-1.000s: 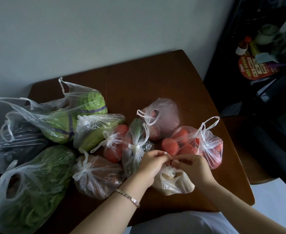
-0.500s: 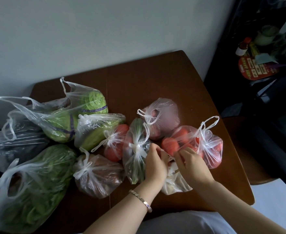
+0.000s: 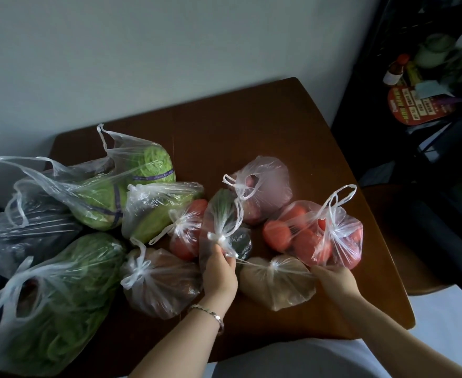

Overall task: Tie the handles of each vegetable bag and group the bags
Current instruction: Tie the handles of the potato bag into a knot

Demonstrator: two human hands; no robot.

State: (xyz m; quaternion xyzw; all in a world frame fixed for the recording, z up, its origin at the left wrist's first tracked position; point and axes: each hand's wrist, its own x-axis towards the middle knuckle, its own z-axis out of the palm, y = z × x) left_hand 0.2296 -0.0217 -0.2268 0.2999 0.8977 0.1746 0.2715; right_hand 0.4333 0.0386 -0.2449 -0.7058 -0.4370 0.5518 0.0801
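Observation:
A small beige bag (image 3: 277, 285) lies at the table's near edge, its two handles stretched taut sideways from a knot at its top. My left hand (image 3: 220, 271) grips the left handle, my right hand (image 3: 333, 275) grips the right one. Behind them stand a tomato bag (image 3: 314, 236) with tied handles, a pink bag (image 3: 265, 186), a tied bag of green and dark vegetables (image 3: 221, 225), a tied tomato bag (image 3: 189, 230) and a tied brown bag (image 3: 159, 282). At the left lie cabbage bags (image 3: 115, 195), a leafy greens bag (image 3: 60, 301) and a dark bag (image 3: 20, 236) with loose handles.
The brown wooden table (image 3: 238, 132) stands against a pale wall; its far half is bare. A dark shelf (image 3: 429, 77) with bottles and a red label rises at the right, and a dark chair (image 3: 442, 227) stands beside the table's right edge.
My hands were close together over the beige bag's top. They have now moved apart, left and right, pulling the two handles tight into a knot.

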